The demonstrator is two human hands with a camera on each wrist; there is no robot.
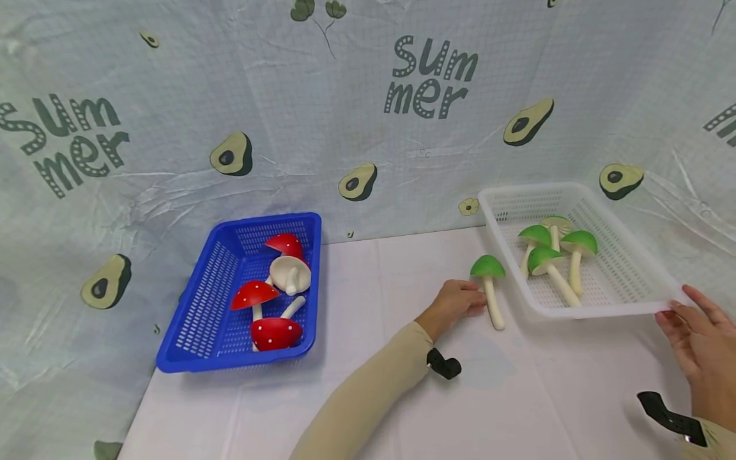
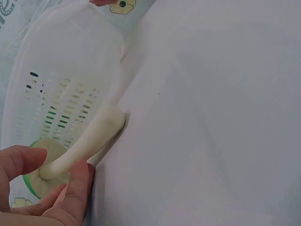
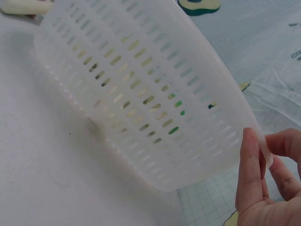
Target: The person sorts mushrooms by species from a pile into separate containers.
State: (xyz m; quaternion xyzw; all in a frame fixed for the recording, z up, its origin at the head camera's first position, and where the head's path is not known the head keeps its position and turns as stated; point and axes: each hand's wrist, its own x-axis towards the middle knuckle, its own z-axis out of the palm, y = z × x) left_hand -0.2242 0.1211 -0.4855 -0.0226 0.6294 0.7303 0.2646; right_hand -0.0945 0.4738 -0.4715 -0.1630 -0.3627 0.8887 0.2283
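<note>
A green-capped toy mushroom (image 1: pixel 489 281) lies on the white counter (image 1: pixel 356 383), just outside the near-left corner of a white basket (image 1: pixel 609 310). Its pale stem runs from the cap toward the person, its end against the basket wall. The left hand (image 1: pixel 454 305) is curled round the cap end, fingers (image 2: pixel 75 188) and thumb pinching beside the stem. The right hand (image 1: pixel 698 345) is farther off, its thumb and fingers gripping the basket's near-right rim.

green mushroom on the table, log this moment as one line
left hand pinches green mushroom beside white basket | right hand holds basket corner | four green mushrooms inside
</note>
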